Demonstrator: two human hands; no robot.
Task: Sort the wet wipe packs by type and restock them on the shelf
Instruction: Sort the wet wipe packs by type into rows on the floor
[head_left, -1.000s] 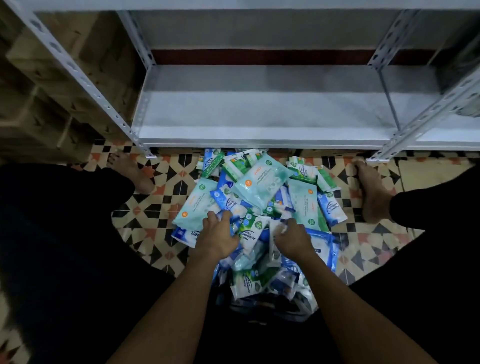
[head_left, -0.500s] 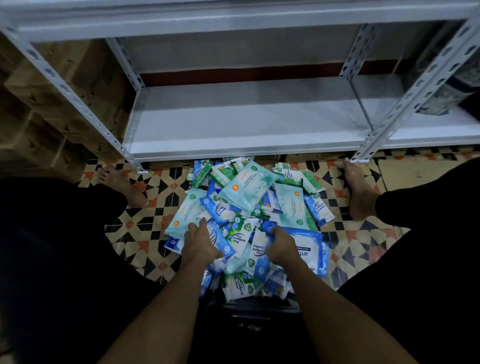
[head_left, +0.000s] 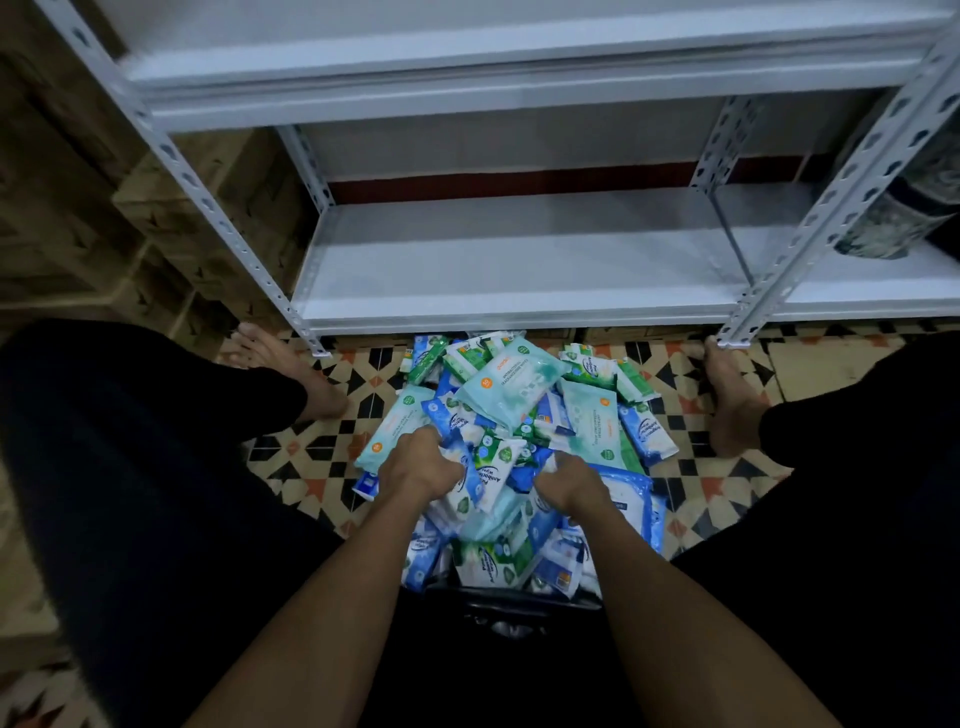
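A heap of wet wipe packs (head_left: 511, 382) lies on the tiled floor between my spread legs, just in front of the white metal shelf (head_left: 519, 280). The packs are teal, blue-white and green-white, all mixed together. My left hand (head_left: 415, 465) sits on the heap's left side, fingers curled round a blue-white pack (head_left: 457, 447). My right hand (head_left: 571, 480) digs into the middle, fingers curled round a blue pack (head_left: 527, 470), the fingertips hidden among packs. A large blue pack (head_left: 631, 499) lies right of that hand.
The bottom shelf board is bare, with an upper board (head_left: 519, 67) above it. Slotted uprights stand at both front corners. Cardboard boxes (head_left: 78, 208) are stacked at left. A dark patterned roll (head_left: 893, 218) lies on the shelf at right. My bare feet (head_left: 291, 369) flank the heap.
My view has tilted up, bringing the upper shelf board into sight. Both hands stay in the heap; the right hand has closed round a blue pack.
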